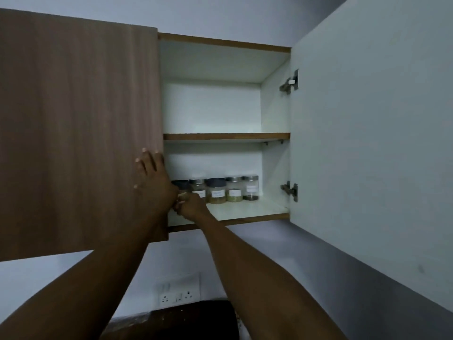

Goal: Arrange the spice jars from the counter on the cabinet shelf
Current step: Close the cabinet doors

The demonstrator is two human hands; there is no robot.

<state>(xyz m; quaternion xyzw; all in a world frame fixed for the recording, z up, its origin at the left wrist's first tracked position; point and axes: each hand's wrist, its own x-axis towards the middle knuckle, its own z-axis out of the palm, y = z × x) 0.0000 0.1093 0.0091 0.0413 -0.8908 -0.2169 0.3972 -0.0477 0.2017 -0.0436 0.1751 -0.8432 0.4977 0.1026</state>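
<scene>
Both hands are up at the cabinet. Nearest, the right hand [190,207] has its fingers curled in at the front of the bottom shelf [245,209], by the left end of the jar row; it may be pinching the dark-lidded jar [180,186] there, but the left hand [153,179] hides that spot, so I cannot tell what it holds. That left hand lies flat with fingers spread wide on the edge of the closed brown door [78,128], holding nothing. Behind the hands, five spice jars stand in a row on the bottom shelf, side by side and upright: the dark-lidded jar, a silver-lidded jar [198,187], a big dark-lidded jar [216,191], another silver-lidded jar [234,190] and the last jar [250,188] on the right. To do this step well, I think the right hand should nudge the end jar gently until it lines up with the others, labels facing out, without bumping its neighbour. Higher up, the top shelf [225,136] sits bare, and the white door [367,143] hangs open on the right.
</scene>
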